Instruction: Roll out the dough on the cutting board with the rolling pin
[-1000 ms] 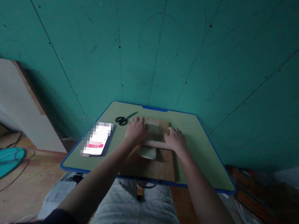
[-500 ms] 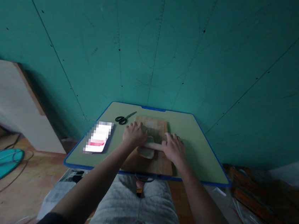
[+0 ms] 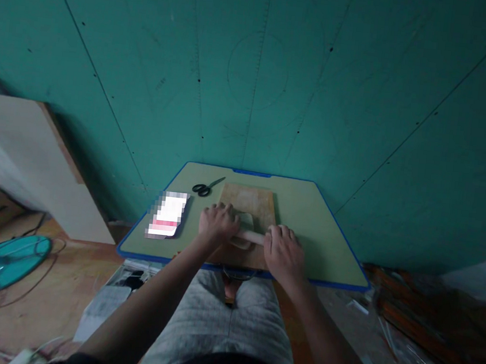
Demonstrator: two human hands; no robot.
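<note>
Head view: both hands press a wooden rolling pin point(image 3: 249, 236) over a pale dough piece point(image 3: 245, 224) on the cutting board point(image 3: 250, 200) near the surface's near edge. The left hand point(image 3: 216, 224) and right hand point(image 3: 283, 253) each keep a grip clenched on a pin end. Even pressure from both sides would likely keep the dough flattening uniformly.

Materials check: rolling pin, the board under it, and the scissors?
Rolling pin: looks like pale unfinished wood, matte, no shine.
Board: wood, tan and matte; grain too dim to tell.
Scissors: dark handles, probably plastic; thin grey blades, likely metal.
Both the left hand and right hand press on the pin.
</note>
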